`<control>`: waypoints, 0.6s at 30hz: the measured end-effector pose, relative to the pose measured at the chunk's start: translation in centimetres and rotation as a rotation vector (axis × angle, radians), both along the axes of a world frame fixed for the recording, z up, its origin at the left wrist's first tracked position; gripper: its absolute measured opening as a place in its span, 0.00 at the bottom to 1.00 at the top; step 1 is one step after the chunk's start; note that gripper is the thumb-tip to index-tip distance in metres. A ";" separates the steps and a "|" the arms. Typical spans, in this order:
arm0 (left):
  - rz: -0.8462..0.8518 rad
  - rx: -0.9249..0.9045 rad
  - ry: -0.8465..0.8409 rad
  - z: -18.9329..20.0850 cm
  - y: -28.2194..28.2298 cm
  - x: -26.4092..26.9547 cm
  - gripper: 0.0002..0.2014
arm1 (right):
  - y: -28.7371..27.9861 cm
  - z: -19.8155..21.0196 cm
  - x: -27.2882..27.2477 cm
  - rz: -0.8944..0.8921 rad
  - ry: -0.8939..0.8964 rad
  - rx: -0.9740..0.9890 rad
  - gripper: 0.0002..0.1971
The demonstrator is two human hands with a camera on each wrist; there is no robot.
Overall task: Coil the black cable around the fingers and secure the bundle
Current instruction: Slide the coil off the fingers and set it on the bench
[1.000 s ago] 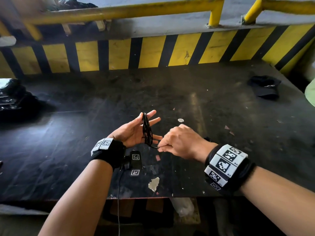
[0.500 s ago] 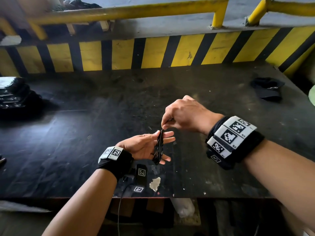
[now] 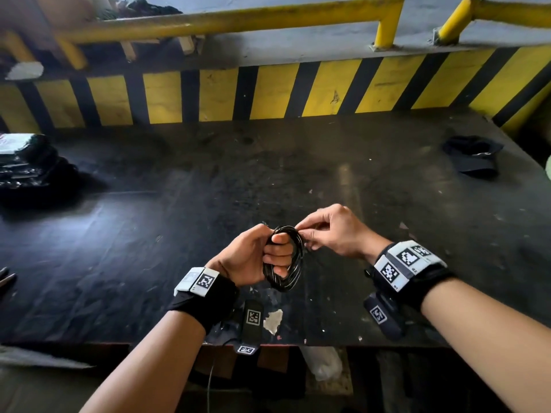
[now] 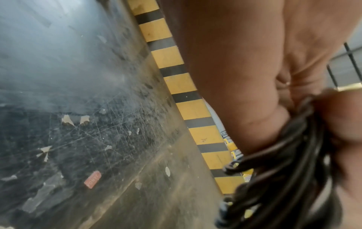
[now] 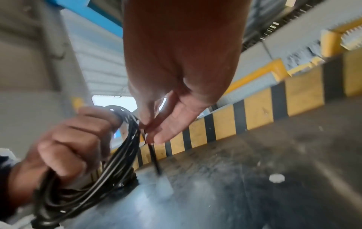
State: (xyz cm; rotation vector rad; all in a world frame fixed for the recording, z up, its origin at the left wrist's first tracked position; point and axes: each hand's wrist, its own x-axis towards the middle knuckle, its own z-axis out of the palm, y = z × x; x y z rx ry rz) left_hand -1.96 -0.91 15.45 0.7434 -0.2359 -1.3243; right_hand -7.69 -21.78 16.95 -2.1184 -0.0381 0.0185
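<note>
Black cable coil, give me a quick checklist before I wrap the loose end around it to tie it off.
1. Thin black cable coil held in the left hand, fingers curled through the loops: ok.
2. Loops gathered in one bundle, none fallen away: ok.
3. Free end pinched in the right hand grip: ok.
4. Free end long enough to wrap: cannot tell.
5. Coil lifted off the scratched dark worktop: ok.
6. Bundle secured: not ok, not yet done.

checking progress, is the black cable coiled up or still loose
Mostly coiled: the black cable loops around the left hand, while the right hand pinches a short free end.
</note>
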 end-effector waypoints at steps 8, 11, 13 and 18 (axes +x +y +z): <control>0.036 -0.025 0.040 -0.8 -1.2 0.6 0.09 | 1.1 -1.0 -1.1 0.084 0.308 0.324 0.14; 0.087 -0.024 0.029 -1.2 -1.4 0.8 0.10 | 1.0 -1.8 -1.3 0.088 0.334 0.215 0.10; 0.125 -0.025 0.050 -1.7 -1.6 0.9 0.14 | 1.2 -2.2 -1.4 0.064 0.359 0.150 0.11; 0.235 0.042 0.005 -2.7 -1.8 0.9 0.22 | 2.7 -2.5 -1.7 -0.003 0.368 0.052 0.13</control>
